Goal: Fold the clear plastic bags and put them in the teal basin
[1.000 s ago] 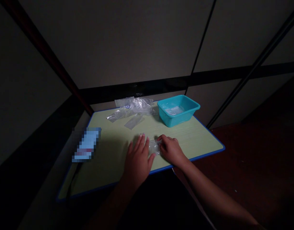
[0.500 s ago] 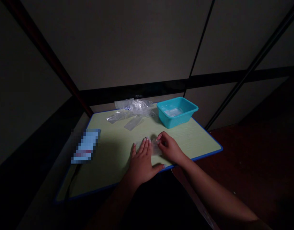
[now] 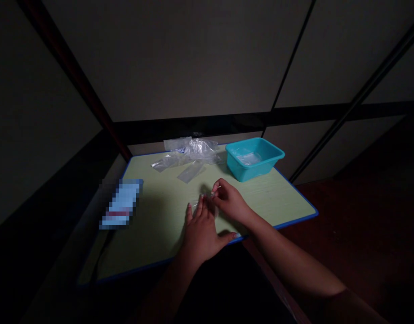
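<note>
My left hand (image 3: 203, 229) lies flat with its fingers stretched out, over a small clear plastic bag (image 3: 212, 210) on the table. Much of the bag is hidden under that hand. Just right of it, my right hand (image 3: 230, 200) is closed in a pinch on the bag's edge, lifted and bent over toward the left fingers. Farther back, several clear plastic bags (image 3: 200, 148) lie in a loose pile, with one flat bag (image 3: 190, 172) at its front. A turquoise basin (image 3: 247, 172) stands to the right of the pile, with clear plastic inside.
The pale yellow table (image 3: 159, 216) has a blue rim and stands against panelled doors (image 3: 193, 63). At its left edge lies a blurred-out light blue object (image 3: 124, 202), with a dark strap (image 3: 102, 256) hanging below. Dark floor shows on the right.
My right hand has moved left and slightly up, folding the bag's edge over toward my left fingers. The left hand stays pressed on the table. The view has shifted slightly.
</note>
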`<state>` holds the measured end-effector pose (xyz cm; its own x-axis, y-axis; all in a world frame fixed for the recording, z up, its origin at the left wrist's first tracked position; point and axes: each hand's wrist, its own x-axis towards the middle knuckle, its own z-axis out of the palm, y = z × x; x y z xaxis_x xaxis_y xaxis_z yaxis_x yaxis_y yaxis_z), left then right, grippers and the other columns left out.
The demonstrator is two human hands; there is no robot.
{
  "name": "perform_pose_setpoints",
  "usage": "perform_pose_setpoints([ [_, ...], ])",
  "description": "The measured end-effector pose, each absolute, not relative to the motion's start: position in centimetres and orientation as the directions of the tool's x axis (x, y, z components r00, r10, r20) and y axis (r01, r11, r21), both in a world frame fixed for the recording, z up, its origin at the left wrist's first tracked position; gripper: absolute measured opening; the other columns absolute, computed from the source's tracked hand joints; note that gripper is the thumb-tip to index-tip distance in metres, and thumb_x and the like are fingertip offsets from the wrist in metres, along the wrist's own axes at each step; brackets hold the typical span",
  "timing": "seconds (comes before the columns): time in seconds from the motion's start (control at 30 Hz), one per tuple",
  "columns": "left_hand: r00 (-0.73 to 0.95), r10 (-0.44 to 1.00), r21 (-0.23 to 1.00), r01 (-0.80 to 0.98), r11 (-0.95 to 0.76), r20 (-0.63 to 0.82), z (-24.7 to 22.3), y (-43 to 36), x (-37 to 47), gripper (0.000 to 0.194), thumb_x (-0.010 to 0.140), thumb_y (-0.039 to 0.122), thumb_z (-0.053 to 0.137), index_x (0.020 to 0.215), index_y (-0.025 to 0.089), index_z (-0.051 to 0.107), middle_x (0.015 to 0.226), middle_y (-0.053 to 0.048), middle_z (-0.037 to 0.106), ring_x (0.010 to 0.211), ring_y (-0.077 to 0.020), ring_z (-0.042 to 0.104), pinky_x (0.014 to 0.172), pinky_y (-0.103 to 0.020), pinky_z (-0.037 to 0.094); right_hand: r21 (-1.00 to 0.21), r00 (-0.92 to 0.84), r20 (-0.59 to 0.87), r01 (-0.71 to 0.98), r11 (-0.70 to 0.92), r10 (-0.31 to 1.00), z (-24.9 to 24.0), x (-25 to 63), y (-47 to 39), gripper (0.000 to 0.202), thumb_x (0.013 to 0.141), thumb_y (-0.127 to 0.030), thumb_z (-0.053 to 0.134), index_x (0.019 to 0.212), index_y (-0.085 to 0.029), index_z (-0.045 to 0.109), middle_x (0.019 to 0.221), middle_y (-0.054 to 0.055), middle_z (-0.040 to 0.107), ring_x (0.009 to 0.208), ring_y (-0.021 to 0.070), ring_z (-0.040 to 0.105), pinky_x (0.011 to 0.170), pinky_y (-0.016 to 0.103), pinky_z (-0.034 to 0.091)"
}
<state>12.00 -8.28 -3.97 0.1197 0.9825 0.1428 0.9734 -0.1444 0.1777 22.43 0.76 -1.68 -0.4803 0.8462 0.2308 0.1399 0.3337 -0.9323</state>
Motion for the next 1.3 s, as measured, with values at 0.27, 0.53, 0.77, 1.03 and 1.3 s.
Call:
perform_pose_setpoints([
  [0.27, 0.111, 0.982, 0.185, 0.973, -0.139, 0.152, -4.2, -8.3, 11.9, 0.094, 0.078, 0.072, 0.039, 0.144, 0.007, 0.029, 0.151, -0.022, 0.028, 0.143, -0.0318, 0.018, 0.113, -0.056, 0.011, -0.932, -0.698, 0.143, 0.145, 0.334, 0.702, -0.7, 25.5, 3.8, 0.019, 0.086, -0.030, 0.050, 0.102, -0.021, 0.048, 0.074, -0.001, 0.059, 0.062, 0.0137, 0.055, 0.061, 0.028, 0.046],
  [0.53, 0.111, 0.980, 0.176, 0.974, -0.140, 0.167, -4.5, -8.3, 11.8, 0.097, 0.079, 0.074, 0.036, 0.143, 0.001, 0.030, 0.152, -0.022, 0.023, 0.143, -0.0308, 0.016, 0.115, -0.052, 0.011, -0.676, -0.915, 0.152, 0.180, 0.715, 0.374, 0.3, 27.9, 6.4, 0.048, 0.068, -0.001, 0.056, 0.110, -0.022, 0.064, 0.118, 0.007, 0.062, 0.116, 0.0211, 0.051, 0.103, 0.043, 0.033],
  [0.77, 0.117, 0.980, 0.163, 0.976, -0.143, 0.159, -4.4, -8.3, 11.8, 0.097, 0.080, 0.074, 0.033, 0.144, 0.001, 0.028, 0.152, -0.022, 0.022, 0.144, -0.0299, 0.015, 0.116, -0.052, 0.013, -0.668, -0.923, 0.105, 0.211, 0.714, 0.370, 0.3, 29.6, 7.4, 0.055, 0.069, 0.000, 0.056, 0.116, -0.027, 0.064, 0.130, 0.004, 0.057, 0.129, 0.0207, 0.042, 0.108, 0.049, 0.028],
  [1.03, 0.102, 0.963, 0.121, 0.983, -0.135, 0.249, -4.5, -8.4, 11.9, 0.085, 0.081, 0.071, 0.038, 0.144, 0.014, 0.032, 0.154, -0.019, 0.021, 0.144, -0.0313, 0.012, 0.113, -0.059, 0.009, -0.545, -0.929, 0.249, 0.098, 0.832, 0.272, -1.1, 29.5, 6.9, 0.041, 0.081, -0.009, 0.057, 0.118, -0.027, 0.065, 0.141, 0.007, 0.048, 0.132, 0.0192, 0.039, 0.108, 0.045, 0.028],
  [1.3, 0.054, 0.944, 0.130, 0.986, -0.102, 0.327, -3.5, -9.7, 12.6, 0.069, 0.087, 0.057, 0.041, 0.138, 0.010, 0.043, 0.148, -0.016, 0.035, 0.138, -0.0317, 0.031, 0.113, -0.061, 0.008, -0.327, -0.989, 0.129, 0.030, 0.945, 0.076, -1.4, 29.4, 7.7, 0.036, 0.087, -0.011, 0.052, 0.119, -0.026, 0.063, 0.139, 0.007, 0.050, 0.138, 0.0214, 0.029, 0.110, 0.055, 0.016],
])
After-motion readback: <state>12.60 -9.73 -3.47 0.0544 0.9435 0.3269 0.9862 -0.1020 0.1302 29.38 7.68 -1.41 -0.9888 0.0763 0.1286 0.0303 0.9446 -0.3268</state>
